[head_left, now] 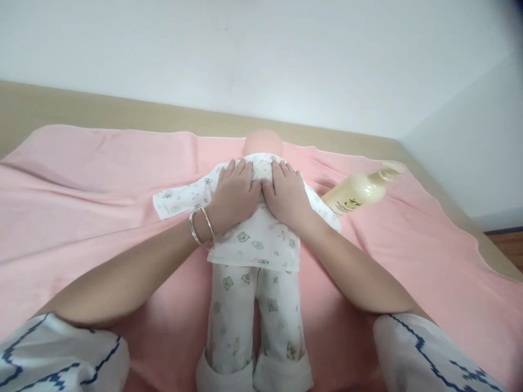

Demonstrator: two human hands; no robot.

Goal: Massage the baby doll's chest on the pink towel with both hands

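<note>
A baby doll [257, 239] in white printed pyjamas lies lengthwise on a pink blanket [81, 185], its bare head [263, 142] at the far end. My left hand [233, 193] lies flat on the doll's upper body, fingers stretched toward the head. Two silver bangles [201, 228] circle that wrist. My right hand [288, 193] rests flat beside it, thumbs nearly touching. Neither hand holds anything.
A cream lotion bottle [359, 193] with a pump top lies on its side on the blanket, just right of the doll. A wooden bed frame [102, 111] runs along the white wall behind. Wood floor shows at the far right.
</note>
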